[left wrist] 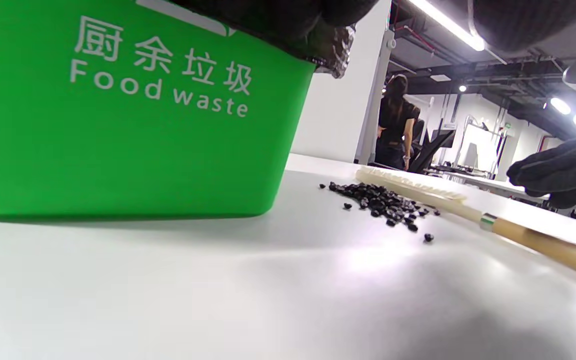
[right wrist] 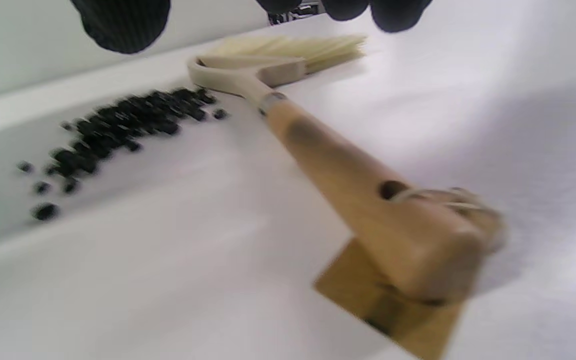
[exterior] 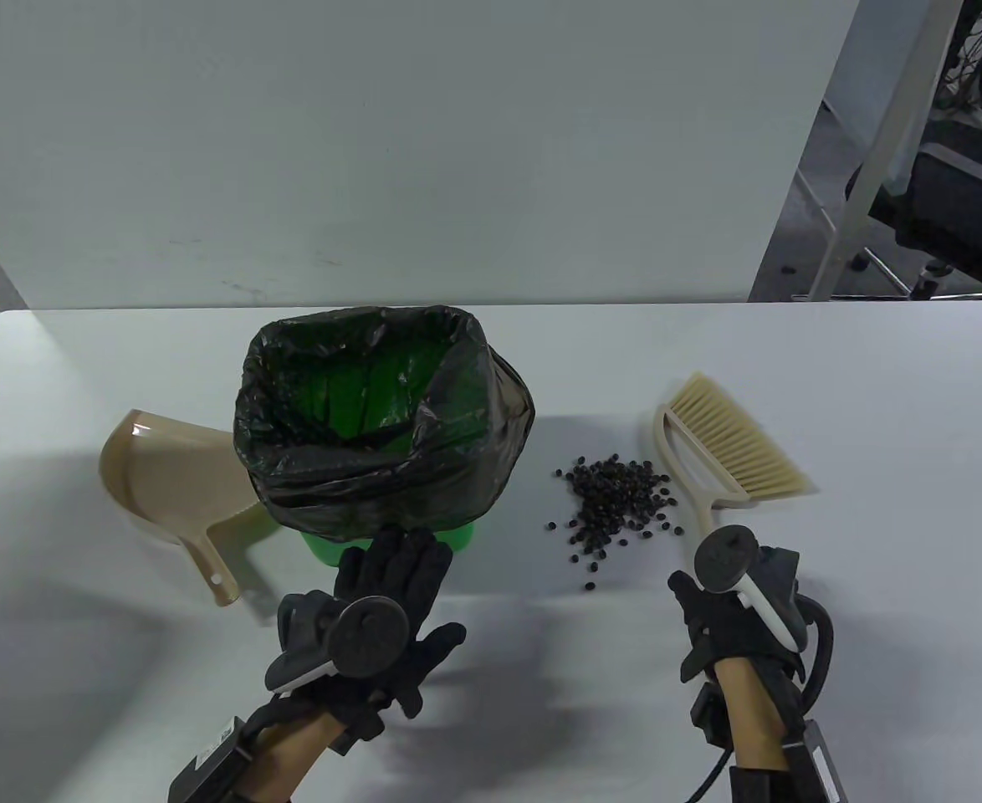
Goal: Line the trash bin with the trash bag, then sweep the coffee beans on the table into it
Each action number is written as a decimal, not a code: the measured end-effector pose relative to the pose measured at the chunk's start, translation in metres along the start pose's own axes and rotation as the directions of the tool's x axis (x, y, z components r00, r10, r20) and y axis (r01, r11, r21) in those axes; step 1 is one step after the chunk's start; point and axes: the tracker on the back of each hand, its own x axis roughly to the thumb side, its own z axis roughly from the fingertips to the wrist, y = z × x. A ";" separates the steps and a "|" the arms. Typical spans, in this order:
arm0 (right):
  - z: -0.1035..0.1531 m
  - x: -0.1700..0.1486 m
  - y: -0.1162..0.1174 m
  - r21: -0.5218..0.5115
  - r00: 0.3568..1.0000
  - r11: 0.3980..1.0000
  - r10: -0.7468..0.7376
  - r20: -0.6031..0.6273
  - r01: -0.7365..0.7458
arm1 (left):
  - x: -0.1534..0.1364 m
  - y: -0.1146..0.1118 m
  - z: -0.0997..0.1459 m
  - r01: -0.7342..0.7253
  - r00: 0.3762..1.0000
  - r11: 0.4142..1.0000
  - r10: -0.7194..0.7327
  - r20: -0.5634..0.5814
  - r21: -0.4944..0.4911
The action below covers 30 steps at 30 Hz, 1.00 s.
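With the black trash bag (exterior: 391,435) already lining the green food-waste bin (left wrist: 118,125), the open right hand (exterior: 738,615) should close firmly around the brush handle (right wrist: 348,185) beside the coffee beans (exterior: 612,502), while the flat-fingered left hand (exterior: 374,619) steadies the bin.

Glossy black plastic bag (exterior: 424,468), wooden brush handle (right wrist: 348,185)
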 end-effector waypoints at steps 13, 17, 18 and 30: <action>-0.023 -0.024 0.029 0.158 0.964 0.987 0.071 -0.257 -0.030 | 0.001 -0.007 0.000 -0.040 0.999 0.997 0.040 -0.010 -0.062; -0.025 -0.017 0.028 0.071 0.957 0.986 0.164 -0.239 -0.151 | 0.000 -0.007 0.000 -0.046 0.999 0.997 0.045 -0.017 -0.069; -0.025 -0.016 0.027 0.054 0.958 0.985 0.172 -0.231 -0.163 | 0.000 -0.007 0.000 -0.045 0.999 0.996 0.044 -0.020 -0.073; 0.002 -0.014 -0.011 -0.389 0.982 0.911 -0.175 -0.070 0.134 | -0.002 -0.008 -0.001 -0.043 0.999 0.996 0.041 -0.031 -0.080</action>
